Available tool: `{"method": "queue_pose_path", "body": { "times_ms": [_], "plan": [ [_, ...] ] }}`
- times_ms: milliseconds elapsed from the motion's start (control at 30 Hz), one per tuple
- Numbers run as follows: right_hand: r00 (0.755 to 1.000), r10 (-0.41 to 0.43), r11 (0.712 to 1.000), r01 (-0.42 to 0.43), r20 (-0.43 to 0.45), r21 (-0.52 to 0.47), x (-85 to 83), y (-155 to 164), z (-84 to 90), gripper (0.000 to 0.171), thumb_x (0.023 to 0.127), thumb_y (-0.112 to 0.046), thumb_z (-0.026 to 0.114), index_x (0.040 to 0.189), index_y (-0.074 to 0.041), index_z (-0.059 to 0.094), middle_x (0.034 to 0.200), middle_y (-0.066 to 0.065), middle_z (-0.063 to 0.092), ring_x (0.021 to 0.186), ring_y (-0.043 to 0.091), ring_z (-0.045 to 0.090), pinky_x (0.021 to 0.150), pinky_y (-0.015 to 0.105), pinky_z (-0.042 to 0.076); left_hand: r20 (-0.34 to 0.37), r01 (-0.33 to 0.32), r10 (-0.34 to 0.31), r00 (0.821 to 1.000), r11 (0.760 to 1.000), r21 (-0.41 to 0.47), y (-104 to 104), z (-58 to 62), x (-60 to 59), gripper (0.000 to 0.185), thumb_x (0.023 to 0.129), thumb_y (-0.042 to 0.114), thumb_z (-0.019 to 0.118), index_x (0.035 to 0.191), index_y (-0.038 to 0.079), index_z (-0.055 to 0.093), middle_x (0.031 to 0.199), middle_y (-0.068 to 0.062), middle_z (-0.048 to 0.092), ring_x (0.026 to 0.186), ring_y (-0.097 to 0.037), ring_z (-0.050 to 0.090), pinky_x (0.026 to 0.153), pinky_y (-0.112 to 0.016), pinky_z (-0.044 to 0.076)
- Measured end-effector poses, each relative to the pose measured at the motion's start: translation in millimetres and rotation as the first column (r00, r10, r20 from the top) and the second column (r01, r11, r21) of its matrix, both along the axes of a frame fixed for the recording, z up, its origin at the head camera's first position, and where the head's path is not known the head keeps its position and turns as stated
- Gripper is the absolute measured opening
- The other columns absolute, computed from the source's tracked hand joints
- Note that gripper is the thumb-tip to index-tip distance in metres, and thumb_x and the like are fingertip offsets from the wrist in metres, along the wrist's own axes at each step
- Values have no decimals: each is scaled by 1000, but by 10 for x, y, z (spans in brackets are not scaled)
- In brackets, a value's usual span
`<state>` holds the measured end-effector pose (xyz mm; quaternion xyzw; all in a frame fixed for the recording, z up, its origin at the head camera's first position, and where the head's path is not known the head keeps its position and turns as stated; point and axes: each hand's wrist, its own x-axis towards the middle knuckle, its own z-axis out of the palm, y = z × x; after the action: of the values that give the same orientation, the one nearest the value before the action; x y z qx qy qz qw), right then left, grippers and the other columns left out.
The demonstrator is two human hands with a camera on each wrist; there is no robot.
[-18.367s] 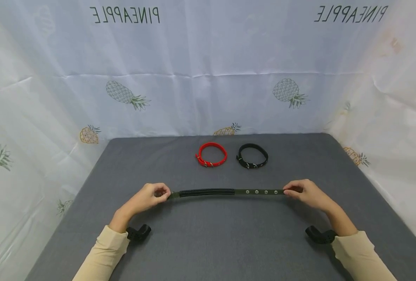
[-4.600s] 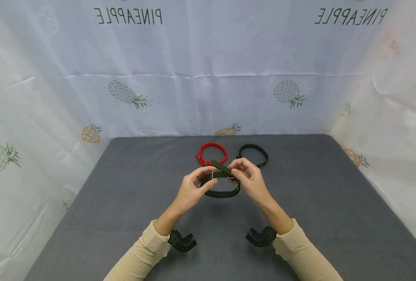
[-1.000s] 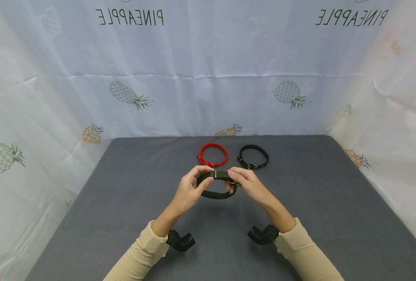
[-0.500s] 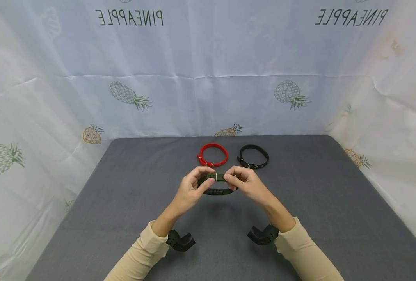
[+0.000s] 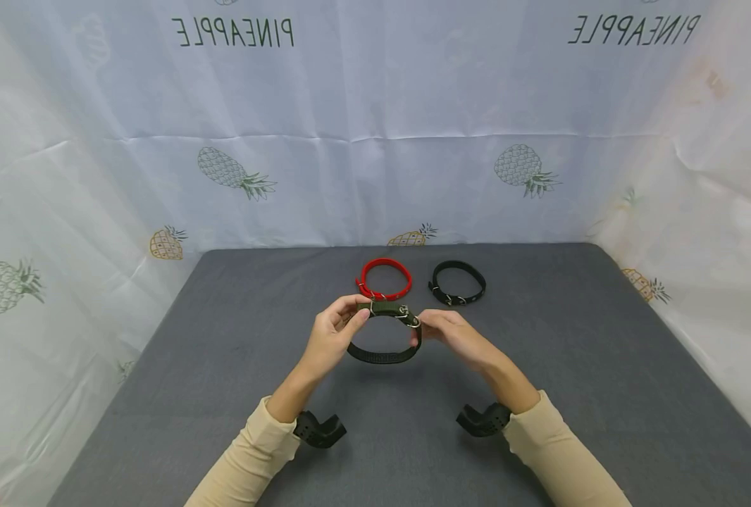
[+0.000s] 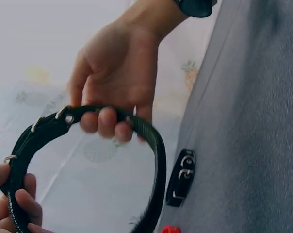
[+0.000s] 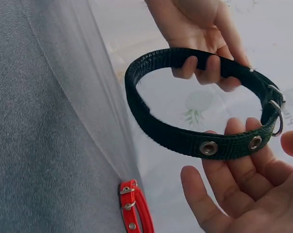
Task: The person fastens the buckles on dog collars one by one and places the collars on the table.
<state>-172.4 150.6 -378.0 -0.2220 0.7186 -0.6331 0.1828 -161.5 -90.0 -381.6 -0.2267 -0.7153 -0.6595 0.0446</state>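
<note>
A dark green dog collar [image 5: 382,358], closed into a loop, is held between both hands above the table. At its left side, my left hand [image 5: 327,341] pinches the strap beside a metal keeper. My right hand [image 5: 467,341] is at the loop's right side, near the buckle and D-ring. In the right wrist view, fingers of the right hand [image 7: 253,194] reach behind the eyeleted band, the thumb off to the side; the left hand [image 7: 204,24] curls its fingers over the far side. Fingertips of the right hand [image 6: 120,73] show over the band in the left wrist view.
A red collar [image 5: 385,262] and a black collar [image 5: 458,265] lie buckled into rings side by side behind the hands. The grey table [image 5: 223,366] meets a white pineapple-print curtain [image 5: 382,105] at the back and sides.
First stretched straight, the green collar became a loop with its strap end sticking up; that end now lies flat. Since half a second ago, the right hand has slid to the loop's right side.
</note>
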Motion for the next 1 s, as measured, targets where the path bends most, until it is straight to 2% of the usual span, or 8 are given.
{"method": "queue_pose_path", "body": {
  "times_ms": [200, 300, 400, 500, 600, 700, 900, 1000],
  "plan": [
    [1000, -25, 999, 25, -8, 27, 0, 89, -22, 29, 104, -20, 37, 94, -8, 61, 84, -6, 61, 80, 8, 59, 84, 30, 50, 8, 24, -24, 1000, 996, -90, -42, -29, -1, 26, 96, 7, 56, 119, -7, 57, 105, -21, 63, 91, 6, 58, 86, -14, 49],
    [1000, -17, 999, 17, -7, 49, 5, 132, -32, 24, 103, -16, 40, 99, -5, 61, 86, -6, 61, 82, 8, 57, 81, 29, 49, 22, 49, -47, 999, 991, -124, -73, -49, -5, 27, 97, 7, 56, 119, -7, 57, 107, -26, 62, 91, 6, 58, 86, -13, 50],
    [1000, 4, 1000, -4, -13, 24, 1, 167, -42, 20, 102, -15, 44, 104, -5, 61, 89, -5, 61, 83, 8, 57, 80, 28, 50, 40, 77, -73, 997, 988, -130, -106, -70, -23, 27, 97, 9, 55, 120, -7, 57, 109, -26, 62, 92, 6, 58, 87, -15, 51],
    [1000, 24, 998, -23, 9, -51, -14, 182, -54, 17, 102, -16, 47, 106, -10, 62, 91, -6, 63, 86, 7, 58, 79, 25, 50, 47, 119, -114, 992, 985, -124, -134, -82, -49, 29, 98, 11, 54, 122, -7, 54, 106, -21, 61, 89, -3, 58, 83, -19, 52],
    [998, 41, 993, -36, 38, -113, -37, 177, -70, 17, 102, -16, 47, 108, -9, 61, 92, -6, 63, 88, 7, 59, 78, 23, 50, 60, 164, -158, 986, 980, -114, -151, -79, -62, 31, 100, 13, 53, 124, -7, 51, 102, -11, 60, 86, -6, 57, 81, -25, 53],
    [998, 45, 991, -39, 43, -131, -55, 156, -85, 17, 102, -14, 47, 109, -7, 61, 91, -6, 63, 88, 7, 60, 77, 21, 49, 77, 187, -180, 981, 977, -99, -158, -61, -54, 33, 100, 14, 51, 125, -8, 48, 103, -9, 60, 86, -2, 58, 82, -25, 53],
    [999, 47, 992, -43, 26, -117, -59, 116, -75, 15, 100, -16, 50, 107, -15, 63, 92, -7, 66, 86, 7, 59, 79, 21, 49, 114, 144, -128, 985, 979, -144, -221, -51, -28, 34, 100, 16, 52, 127, -3, 51, 120, -24, 59, 100, 6, 59, 93, -20, 51],
    [999, 42, 995, -41, 12, -89, -59, 107, -66, 14, 99, -17, 52, 107, -16, 64, 94, -7, 67, 86, 6, 58, 83, 23, 48, 119, 95, -74, 990, 978, -183, -292, -52, -22, 33, 99, 18, 54, 127, 0, 54, 127, -22, 58, 105, 10, 57, 94, -14, 47]
  ]
}}
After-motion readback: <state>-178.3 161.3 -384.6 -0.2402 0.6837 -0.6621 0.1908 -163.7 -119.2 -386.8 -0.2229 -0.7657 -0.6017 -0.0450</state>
